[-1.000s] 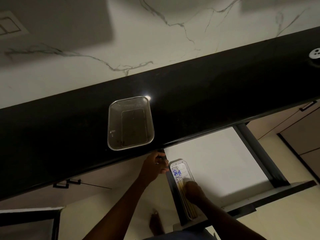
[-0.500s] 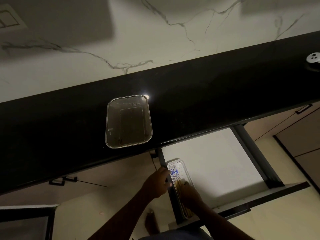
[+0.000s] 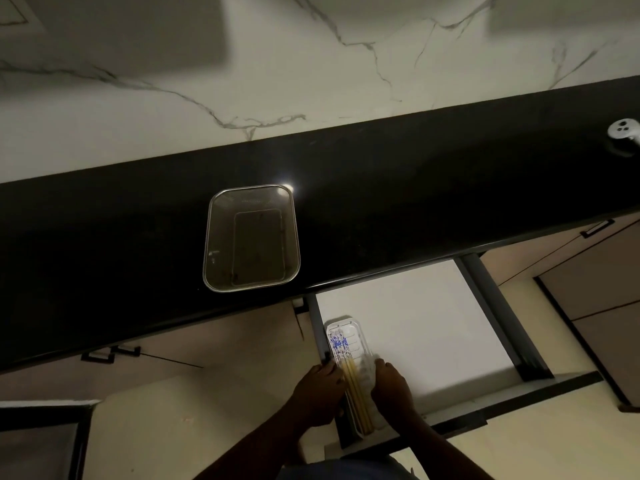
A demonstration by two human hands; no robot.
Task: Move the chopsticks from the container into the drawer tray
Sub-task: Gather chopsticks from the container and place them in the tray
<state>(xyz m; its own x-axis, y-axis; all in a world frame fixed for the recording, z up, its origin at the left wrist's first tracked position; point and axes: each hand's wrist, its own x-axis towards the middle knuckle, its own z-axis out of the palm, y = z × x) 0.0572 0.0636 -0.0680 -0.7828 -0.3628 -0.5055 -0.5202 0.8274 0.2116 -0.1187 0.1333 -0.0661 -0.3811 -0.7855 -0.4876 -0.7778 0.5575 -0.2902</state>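
A steel mesh container [image 3: 251,238] stands on the black countertop [image 3: 415,188] with nothing visible inside. Below it a white drawer [image 3: 422,323] is pulled out. A clear narrow tray [image 3: 348,336] lies along the drawer's left side. In it lie yellow chopsticks [image 3: 356,396] with blue-patterned tops. My left hand [image 3: 317,393] rests against the tray's left edge and the drawer's left rail. My right hand [image 3: 393,393] touches the tray's right side. Both hands flank the tray; whether either one grips it is unclear.
The drawer's dark front panel [image 3: 485,407] juts out toward me at lower right. Beige cabinet doors with black handles [image 3: 597,228] sit right and left. A white round fitting [image 3: 623,129] lies at the counter's far right. A marble wall rises behind.
My left hand dropped from the counter's underside near the drawer corner down to the tray's left edge. My right hand shifted from on top of the chopsticks to the tray's right side.
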